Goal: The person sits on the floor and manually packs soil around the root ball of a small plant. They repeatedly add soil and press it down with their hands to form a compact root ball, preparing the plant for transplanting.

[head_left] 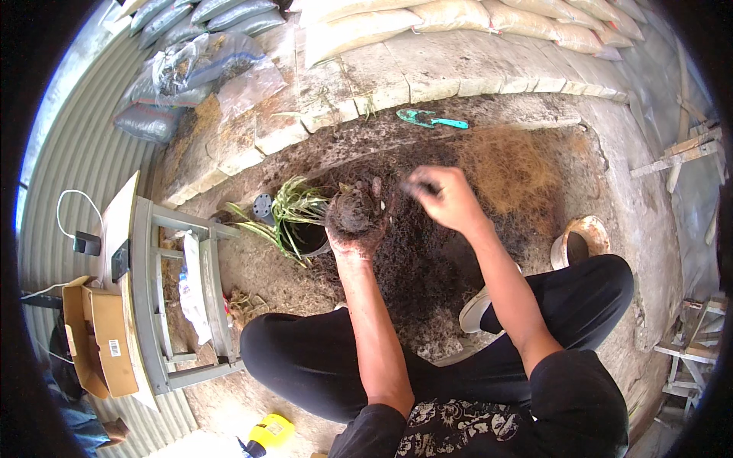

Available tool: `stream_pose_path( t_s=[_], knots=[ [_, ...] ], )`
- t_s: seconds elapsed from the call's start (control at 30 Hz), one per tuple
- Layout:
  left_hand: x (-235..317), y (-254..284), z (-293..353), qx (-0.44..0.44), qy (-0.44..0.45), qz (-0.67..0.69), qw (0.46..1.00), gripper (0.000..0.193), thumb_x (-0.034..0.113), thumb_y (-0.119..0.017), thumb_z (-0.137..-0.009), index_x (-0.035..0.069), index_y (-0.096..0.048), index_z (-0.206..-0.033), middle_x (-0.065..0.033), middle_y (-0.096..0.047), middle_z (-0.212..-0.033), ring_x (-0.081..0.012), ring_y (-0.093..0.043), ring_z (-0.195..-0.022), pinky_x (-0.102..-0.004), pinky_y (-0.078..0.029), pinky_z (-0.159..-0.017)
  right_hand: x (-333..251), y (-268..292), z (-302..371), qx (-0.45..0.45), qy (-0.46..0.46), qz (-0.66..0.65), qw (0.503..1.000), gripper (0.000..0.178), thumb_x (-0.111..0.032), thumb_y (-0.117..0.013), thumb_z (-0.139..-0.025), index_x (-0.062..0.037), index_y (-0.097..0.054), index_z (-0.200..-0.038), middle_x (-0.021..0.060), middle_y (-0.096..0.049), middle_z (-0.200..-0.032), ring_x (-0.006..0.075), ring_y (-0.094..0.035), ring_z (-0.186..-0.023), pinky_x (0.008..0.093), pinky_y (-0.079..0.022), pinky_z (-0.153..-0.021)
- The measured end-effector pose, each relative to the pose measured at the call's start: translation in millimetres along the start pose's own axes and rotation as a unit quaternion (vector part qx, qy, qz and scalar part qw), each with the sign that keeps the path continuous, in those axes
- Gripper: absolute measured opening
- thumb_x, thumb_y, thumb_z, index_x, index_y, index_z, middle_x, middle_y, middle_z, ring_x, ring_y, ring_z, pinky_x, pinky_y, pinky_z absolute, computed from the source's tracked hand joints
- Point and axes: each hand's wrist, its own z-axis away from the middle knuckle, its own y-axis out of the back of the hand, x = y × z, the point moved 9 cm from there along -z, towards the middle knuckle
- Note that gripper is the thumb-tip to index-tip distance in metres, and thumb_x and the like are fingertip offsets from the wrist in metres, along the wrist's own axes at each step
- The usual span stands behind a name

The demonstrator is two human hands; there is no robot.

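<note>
My left hand (359,233) is palm up, fingers curled round a rounded clump of brown roots and soil (355,212). Just left of it, long striped green leaves (296,202) spread over a black pot (309,238); whether they join the clump I cannot tell. My right hand (444,197) hangs above the soil, to the right of the clump and apart from it. Its fingers are drawn together, dark with dirt and slightly blurred, and what they hold is hidden. Loose dark soil (427,263) lies heaped beneath both hands.
A turquoise hand trowel (431,119) lies beyond the soil. Brown fibre (510,169) is piled at right, above a round container (586,235). A grey stool (183,290) stands left, near an open cardboard box (95,336). Filled sacks (450,17) line the back ledge.
</note>
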Motion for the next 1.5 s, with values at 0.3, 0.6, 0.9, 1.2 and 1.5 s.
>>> stream_pose_path(
  t_s=[0.3, 0.6, 0.9, 1.2, 1.5],
  knots=[
    [5, 10, -5, -0.019, 0.007, 0.017, 1.0, 0.033, 0.029, -0.051, -0.087, 0.002, -0.061, -0.103, -0.0151, -0.064, -0.103, -0.0329, -0.059, -0.102, -0.0484, -0.05, -0.09, 24, 45, 2, 0.182, -0.146, 0.106, 0.967, 0.065, -0.029, -0.068, -0.086, -0.0101, -0.038, -0.14, 0.0243, -0.031, -0.146, 0.0417, -0.033, -0.133, 0.0569, -0.029, -0.108],
    [-28, 12, -7, -0.103, -0.041, -0.091, 0.99, 0.029, 0.027, -0.048, -0.097, 0.003, -0.056, -0.114, -0.011, -0.06, -0.109, -0.0213, -0.059, -0.098, -0.0371, -0.052, -0.088, -55, -54, 28, 0.065, 0.246, 0.096, 0.962, 0.033, -0.022, -0.071, -0.077, -0.0086, -0.07, -0.106, 0.0095, -0.064, -0.117, 0.0287, -0.059, -0.111, 0.0436, -0.044, -0.102],
    [-24, 23, -28, -0.096, -0.057, -0.206, 0.972, 0.042, 0.033, -0.04, -0.101, 0.008, -0.046, -0.133, -0.0116, -0.052, -0.13, -0.0262, -0.054, -0.115, -0.0398, -0.048, -0.096, -12, -71, 32, 0.016, 0.14, 0.196, 0.97, 0.047, -0.031, -0.058, -0.09, -0.017, -0.05, -0.134, 0.0106, -0.042, -0.144, 0.0327, -0.031, -0.138, 0.0627, 0.0, -0.111],
    [-22, 22, -15, -0.088, -0.079, -0.238, 0.964, 0.036, 0.029, -0.046, -0.099, 0.006, -0.053, -0.125, -0.0103, -0.06, -0.115, -0.0228, -0.06, -0.103, -0.035, -0.052, -0.087, -39, -54, 32, 0.095, 0.182, 0.118, 0.971, 0.031, -0.027, -0.061, -0.086, -0.0134, -0.067, -0.114, 0.01, -0.054, -0.132, 0.0292, -0.045, -0.127, 0.0546, -0.022, -0.11],
    [-36, 28, -21, -0.04, -0.074, -0.272, 0.958, 0.035, 0.031, -0.05, -0.098, 0.005, -0.053, -0.122, -0.0084, -0.06, -0.112, -0.0207, -0.059, -0.101, -0.0333, -0.051, -0.088, -5, -51, 42, 0.112, 0.163, 0.115, 0.974, 0.033, -0.024, -0.054, -0.09, -0.0096, -0.063, -0.118, 0.0153, -0.052, -0.131, 0.0363, -0.042, -0.128, 0.0543, -0.026, -0.107]
  ],
)
